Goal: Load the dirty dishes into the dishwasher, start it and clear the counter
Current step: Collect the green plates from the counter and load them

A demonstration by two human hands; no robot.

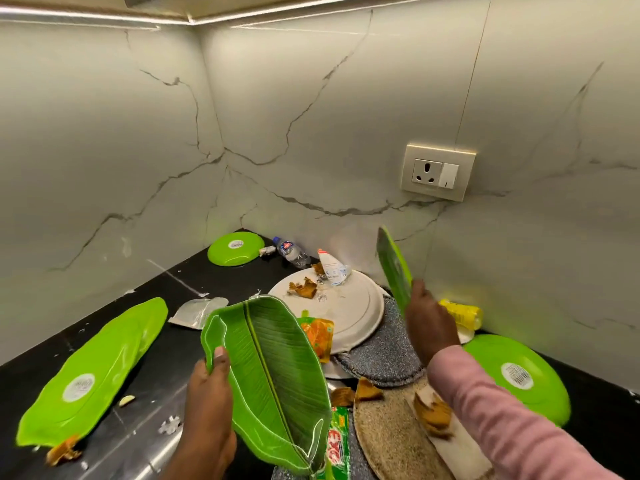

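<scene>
My left hand (207, 396) grips a green banana-leaf shaped plate (273, 372) by its left rim, face up above the black counter (166, 344). My right hand (429, 323), in a pink sleeve, holds a second green leaf plate (394, 268) on edge, tilted up toward the wall. A third leaf plate (90, 375) lies upside down at the left. Round green plates rest upside down at the back (235, 248) and at the right (519, 375). A white round plate (349, 313) with food scraps sits on a grey speckled plate (384, 355); a beige speckled plate (388, 441) lies in front.
Litter lies among the dishes: a small water bottle (291, 251), a white pouch (330, 271), an orange packet (320, 336), a yellow wrapper (462, 313), a green-red wrapper (337, 445), a foil lid (197, 311) and crumbs. Marble walls enclose the corner; a wall socket (438, 173) is at the right.
</scene>
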